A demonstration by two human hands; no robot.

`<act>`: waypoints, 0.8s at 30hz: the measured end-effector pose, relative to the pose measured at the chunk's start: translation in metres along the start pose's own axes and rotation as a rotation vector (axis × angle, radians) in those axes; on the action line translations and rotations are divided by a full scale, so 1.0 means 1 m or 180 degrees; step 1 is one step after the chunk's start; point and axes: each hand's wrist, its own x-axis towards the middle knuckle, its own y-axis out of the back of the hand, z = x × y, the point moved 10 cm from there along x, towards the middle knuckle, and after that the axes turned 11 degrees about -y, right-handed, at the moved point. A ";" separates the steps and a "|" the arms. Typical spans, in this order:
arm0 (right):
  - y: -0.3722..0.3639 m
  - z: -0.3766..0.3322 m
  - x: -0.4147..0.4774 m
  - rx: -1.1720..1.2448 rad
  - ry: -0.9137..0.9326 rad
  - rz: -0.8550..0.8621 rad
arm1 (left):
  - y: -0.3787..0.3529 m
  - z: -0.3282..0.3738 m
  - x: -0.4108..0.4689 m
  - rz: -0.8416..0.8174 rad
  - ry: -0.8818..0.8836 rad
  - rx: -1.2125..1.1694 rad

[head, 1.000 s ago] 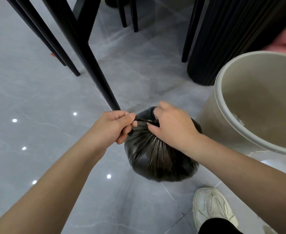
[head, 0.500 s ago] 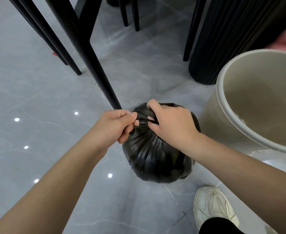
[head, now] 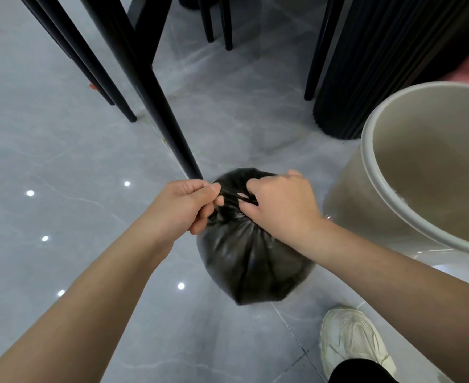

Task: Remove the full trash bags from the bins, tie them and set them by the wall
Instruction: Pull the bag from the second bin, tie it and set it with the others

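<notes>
Bag [head: 251,261] tails wider: left grip [head: 184,208], right grip [head: 283,206]

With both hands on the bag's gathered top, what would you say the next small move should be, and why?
Probably pull the two ends apart to cinch the knot: the left hand and right hand each pinch a twisted strand atop the black trash bag, and the loop between them looks open.

Bright, glare-spotted floor [head: 62,150], wide-angle distortion

Head cam, steep down, close.
</notes>
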 end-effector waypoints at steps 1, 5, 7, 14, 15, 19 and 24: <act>0.001 -0.002 0.000 0.0021 0.0062 0.0075 | 0.001 -0.001 0.000 0.0001 0.0001 -0.0002; 0.003 0.000 0.001 0.0547 -0.0039 -0.0095 | 0.000 -0.002 0.001 0.0002 -0.0006 -0.0020; 0.004 0.001 0.001 0.0391 -0.0051 -0.0068 | -0.001 -0.002 0.001 0.0008 -0.0013 -0.0036; 0.011 -0.002 0.000 0.0454 0.0129 0.0112 | 0.001 -0.002 0.001 0.0037 -0.0021 -0.0076; 0.011 -0.003 -0.001 0.0580 0.0191 0.0074 | 0.001 -0.002 0.001 0.0034 -0.0025 -0.0067; 0.006 -0.007 -0.006 0.0444 0.0236 0.0064 | 0.000 -0.003 0.002 0.0002 -0.0044 -0.0007; 0.005 -0.005 0.001 0.0337 0.0266 0.0240 | 0.004 -0.006 0.003 0.0113 -0.0023 0.0029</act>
